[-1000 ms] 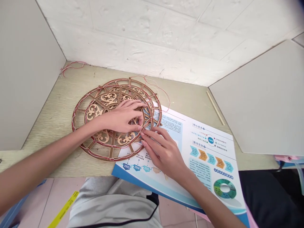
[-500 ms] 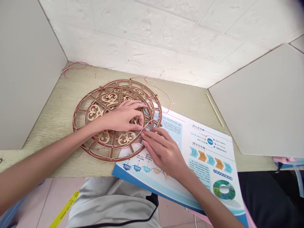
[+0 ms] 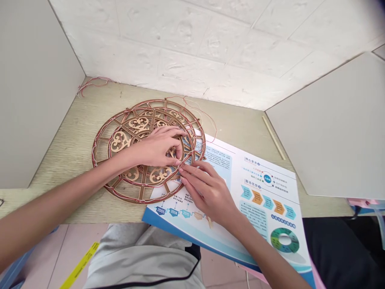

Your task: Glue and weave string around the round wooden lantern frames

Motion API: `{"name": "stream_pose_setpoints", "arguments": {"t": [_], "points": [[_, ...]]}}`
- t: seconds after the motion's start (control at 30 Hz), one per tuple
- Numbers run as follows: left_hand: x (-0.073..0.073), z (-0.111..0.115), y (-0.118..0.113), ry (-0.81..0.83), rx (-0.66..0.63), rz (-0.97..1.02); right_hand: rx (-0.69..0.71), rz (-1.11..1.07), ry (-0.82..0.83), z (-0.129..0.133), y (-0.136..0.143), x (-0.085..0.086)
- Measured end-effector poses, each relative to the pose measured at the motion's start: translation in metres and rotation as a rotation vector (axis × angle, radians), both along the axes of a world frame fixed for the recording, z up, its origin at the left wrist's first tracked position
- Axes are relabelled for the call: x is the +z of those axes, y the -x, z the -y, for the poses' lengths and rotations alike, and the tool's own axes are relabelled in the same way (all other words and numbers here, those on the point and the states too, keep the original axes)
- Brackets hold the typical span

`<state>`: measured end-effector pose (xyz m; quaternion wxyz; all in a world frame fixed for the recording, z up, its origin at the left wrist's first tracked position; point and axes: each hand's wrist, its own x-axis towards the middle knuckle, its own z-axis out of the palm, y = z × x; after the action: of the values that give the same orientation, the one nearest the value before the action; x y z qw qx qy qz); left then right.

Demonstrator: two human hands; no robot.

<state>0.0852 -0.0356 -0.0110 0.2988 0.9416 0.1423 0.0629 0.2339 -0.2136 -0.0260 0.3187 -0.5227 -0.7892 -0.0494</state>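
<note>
Two round brown openwork frames (image 3: 141, 196) with scrolled ornaments lie overlapping on the table, the upper one offset to the left. Red and white wires (image 3: 192, 150) run along their rings. My left hand (image 3: 159, 146) lies across the upper frame, its thumb and forefinger closed together at the wire on the right part of the ring. My right hand (image 3: 209, 190) is closed beside it, fingertips meeting the left thumb at the same spot. Below the right palm pokes out the end of a thin wooden stick (image 3: 209, 222); the fingers hide the rest of it.
Under the frames and right hand lies a printed blue-and-white sheet (image 3: 282, 192), overhanging the table's front edge. A thin pale strip (image 3: 273, 137) lies near the right partition (image 3: 333, 132). Loose wires (image 3: 93, 84) lie in the back left corner by the left partition (image 3: 33, 92).
Almost nothing differs. The camera view has shifted very slightly, while both hands keep their place at the ring's right side.
</note>
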Motion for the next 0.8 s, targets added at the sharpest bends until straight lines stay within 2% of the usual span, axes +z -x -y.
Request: {"name": "stream_pose_setpoints", "arguments": {"t": [0.23,0.4,0.63,0.8], "points": [[-0.0006,0.0028,-0.0006,-0.019,0.033,0.018,-0.002,0.010,0.007,0.0004,0.0007,0.0008],[0.0035,-0.0011,0.0016,0.034,-0.035,-0.016,-0.020,0.008,-0.022,-0.0005,0.0024,0.0002],[0.0025,0.0009,0.0002,0.010,0.025,-0.008,0.026,-0.004,-0.010,-0.0014,-0.0039,-0.0025],[-0.0007,0.0016,-0.0013,-0.010,0.028,0.011,0.009,-0.003,-0.021,-0.0002,-0.0051,-0.0064]]}}
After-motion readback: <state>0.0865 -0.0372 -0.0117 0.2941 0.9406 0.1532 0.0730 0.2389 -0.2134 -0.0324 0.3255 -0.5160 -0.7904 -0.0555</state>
